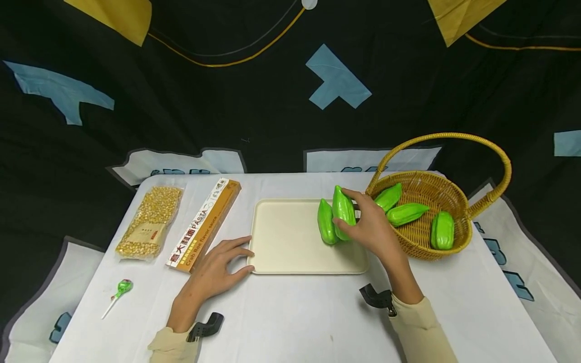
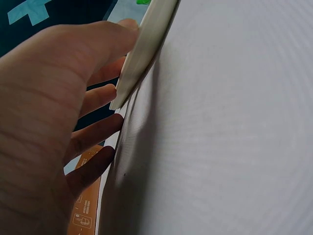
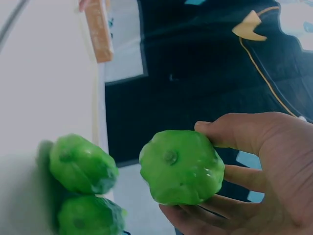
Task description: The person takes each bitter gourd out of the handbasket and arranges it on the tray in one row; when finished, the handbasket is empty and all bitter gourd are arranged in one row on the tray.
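My right hand (image 1: 369,224) holds a glossy, ridged green bitter melon (image 1: 343,207) between thumb and fingers, over the right half of a cream tray (image 1: 286,237). Below it, two bitter melons lie side by side. The left one (image 1: 325,222) shows well in the head view; the other (image 3: 90,215), clear in the right wrist view, is mostly hidden from above. At the tray's left edge, my left hand (image 1: 215,267) rests with fingers spread and loosely bent. Its thumb and fingertips are right at the rim (image 2: 142,54).
A wicker basket (image 1: 419,247) with a tall handle stands at the right, holding several bitter melons (image 1: 407,214). Left of the tray lie an orange-and-white pasta box (image 1: 204,224), a bag of corn kernels (image 1: 152,217) and a green-wrapped lollipop (image 1: 123,287). A dark curtain (image 1: 272,116) hangs behind.
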The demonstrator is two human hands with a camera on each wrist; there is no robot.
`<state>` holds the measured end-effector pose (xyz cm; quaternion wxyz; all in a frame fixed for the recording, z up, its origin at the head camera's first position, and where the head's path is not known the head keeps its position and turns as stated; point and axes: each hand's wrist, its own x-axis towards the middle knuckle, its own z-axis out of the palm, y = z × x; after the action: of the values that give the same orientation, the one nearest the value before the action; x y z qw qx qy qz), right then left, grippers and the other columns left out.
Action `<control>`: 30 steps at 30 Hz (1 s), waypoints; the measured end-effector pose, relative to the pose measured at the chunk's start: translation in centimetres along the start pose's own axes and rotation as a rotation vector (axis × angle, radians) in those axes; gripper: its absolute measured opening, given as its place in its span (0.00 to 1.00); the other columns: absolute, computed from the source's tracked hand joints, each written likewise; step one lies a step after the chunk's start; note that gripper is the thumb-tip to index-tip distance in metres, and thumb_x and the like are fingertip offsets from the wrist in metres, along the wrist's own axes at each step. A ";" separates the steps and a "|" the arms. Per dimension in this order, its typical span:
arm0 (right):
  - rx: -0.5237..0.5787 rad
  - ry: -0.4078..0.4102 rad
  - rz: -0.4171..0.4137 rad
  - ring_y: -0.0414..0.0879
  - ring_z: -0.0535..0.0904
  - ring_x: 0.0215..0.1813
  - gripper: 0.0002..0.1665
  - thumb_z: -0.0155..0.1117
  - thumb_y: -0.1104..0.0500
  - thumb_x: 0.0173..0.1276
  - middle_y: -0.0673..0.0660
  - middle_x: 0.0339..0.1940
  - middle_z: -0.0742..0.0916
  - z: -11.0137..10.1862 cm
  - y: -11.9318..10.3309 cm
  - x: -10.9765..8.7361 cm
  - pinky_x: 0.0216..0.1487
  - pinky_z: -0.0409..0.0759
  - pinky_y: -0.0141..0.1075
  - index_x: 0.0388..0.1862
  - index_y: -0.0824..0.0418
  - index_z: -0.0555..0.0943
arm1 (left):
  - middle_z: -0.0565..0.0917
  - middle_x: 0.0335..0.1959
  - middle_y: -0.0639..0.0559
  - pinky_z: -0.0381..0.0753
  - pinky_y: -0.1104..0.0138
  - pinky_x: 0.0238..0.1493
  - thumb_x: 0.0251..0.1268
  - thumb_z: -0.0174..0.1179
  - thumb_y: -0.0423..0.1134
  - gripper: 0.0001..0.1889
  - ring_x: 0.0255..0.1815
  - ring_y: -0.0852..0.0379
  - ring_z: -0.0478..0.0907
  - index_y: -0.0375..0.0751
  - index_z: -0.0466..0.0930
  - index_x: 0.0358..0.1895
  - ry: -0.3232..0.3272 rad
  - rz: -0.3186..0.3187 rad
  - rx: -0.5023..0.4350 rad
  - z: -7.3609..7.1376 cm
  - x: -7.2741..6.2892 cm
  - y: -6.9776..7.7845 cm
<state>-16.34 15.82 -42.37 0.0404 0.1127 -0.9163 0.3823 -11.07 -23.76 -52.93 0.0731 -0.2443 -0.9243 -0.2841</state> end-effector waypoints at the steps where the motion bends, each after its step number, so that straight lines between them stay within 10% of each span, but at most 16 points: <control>1: -0.003 -0.002 -0.004 0.67 0.83 0.65 0.46 0.80 0.56 0.66 0.68 0.72 0.81 0.3 -0.1 0.0 0.59 0.88 0.60 0.80 0.60 0.73 | 0.79 0.75 0.53 0.79 0.46 0.71 0.64 0.79 0.49 0.15 0.73 0.45 0.78 0.54 0.91 0.52 0.001 0.000 -0.002 0.0 0.0 0.0; 20: 0.003 0.023 -0.034 0.59 0.81 0.58 0.46 0.83 0.54 0.63 0.66 0.68 0.82 4.6 -0.3 0.8 0.53 0.86 0.53 0.78 0.58 0.75 | 0.79 0.75 0.52 0.80 0.48 0.71 0.64 0.79 0.50 0.16 0.72 0.46 0.79 0.53 0.91 0.52 0.000 0.010 -0.004 0.1 0.3 0.1; 30: -0.005 0.057 -0.094 0.62 0.82 0.62 0.43 0.83 0.55 0.62 0.68 0.66 0.85 7.2 -0.9 1.8 0.84 0.63 0.60 0.75 0.61 0.77 | 0.79 0.75 0.52 0.79 0.47 0.72 0.64 0.79 0.50 0.16 0.73 0.45 0.78 0.53 0.91 0.52 -0.003 -0.007 -0.003 -0.1 0.0 0.1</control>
<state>-17.76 9.78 -46.59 0.0846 0.1446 -0.9093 0.3808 -11.07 -23.70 -52.82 0.0703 -0.2414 -0.9248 -0.2855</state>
